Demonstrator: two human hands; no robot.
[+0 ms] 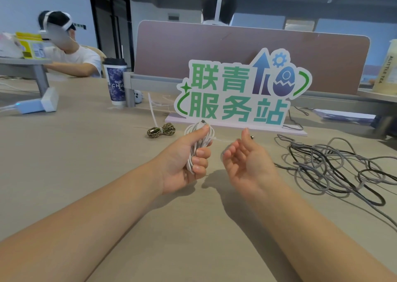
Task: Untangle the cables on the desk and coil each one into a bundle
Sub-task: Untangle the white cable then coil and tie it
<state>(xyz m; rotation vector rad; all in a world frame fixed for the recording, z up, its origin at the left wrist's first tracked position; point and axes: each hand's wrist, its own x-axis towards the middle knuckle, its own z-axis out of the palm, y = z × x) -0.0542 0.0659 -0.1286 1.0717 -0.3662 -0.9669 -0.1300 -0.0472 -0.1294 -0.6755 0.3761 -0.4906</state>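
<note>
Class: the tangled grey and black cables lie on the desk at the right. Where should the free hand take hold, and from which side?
Probably pinch the grey strand trailing out at the tangle's left edge, coming from above with the right hand. The cables lie flat on the desk, and that strand runs clear of the dense middle, nearest the open hand.

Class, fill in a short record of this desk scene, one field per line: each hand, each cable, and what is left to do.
Left hand: grips the coiled white cable, above the desk
Right hand: palm up, fingers loosely curled, beside the coil
Braided cable: already bundled, lying on the desk before the sign
Grey and black cables: tangled heap at right
Left to do: untangle that heap
</note>
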